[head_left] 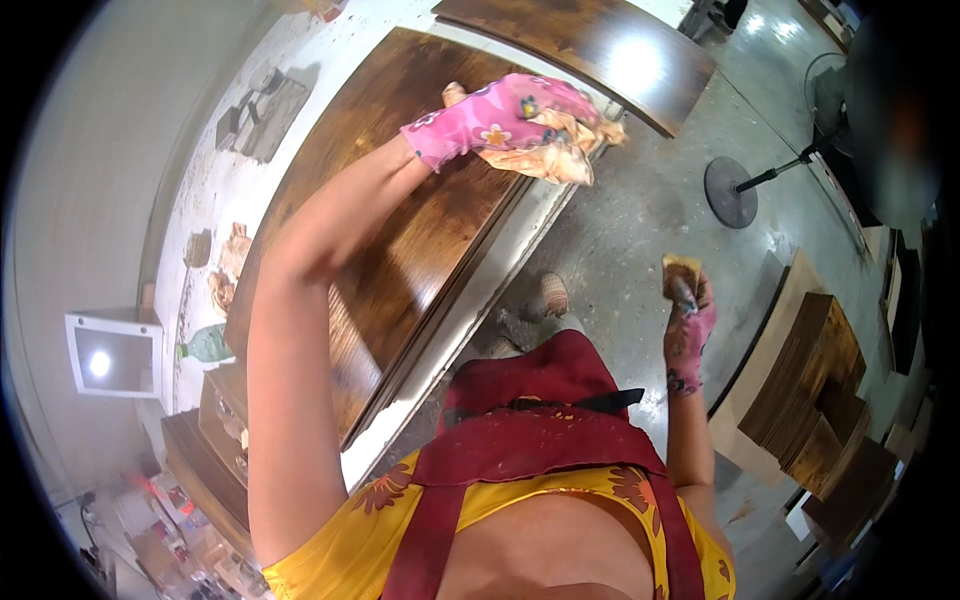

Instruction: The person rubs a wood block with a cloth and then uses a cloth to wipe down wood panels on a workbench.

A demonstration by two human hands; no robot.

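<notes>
My left hand [500, 115], in a pink flowered glove, is closed on a crumpled, stained cloth [550, 160]. It presses the cloth at the far right edge of a glossy dark-brown wooden board [410, 240]. The board lies on a white-topped workbench [385, 430]. Off to the right, away from the bench, my right hand [690, 330] is in a stained pink glove. Its fingers grip a small tan-and-brown sponge [682, 270], held up above the floor.
A second brown board [600, 55] lies beyond the first. On the bench's left are a green bottle [208, 344], crumpled rags [232, 255] and a grey block-like item [265, 115]. Stacked wooden boards [815, 390] stand at right, near a round-based stand [732, 192].
</notes>
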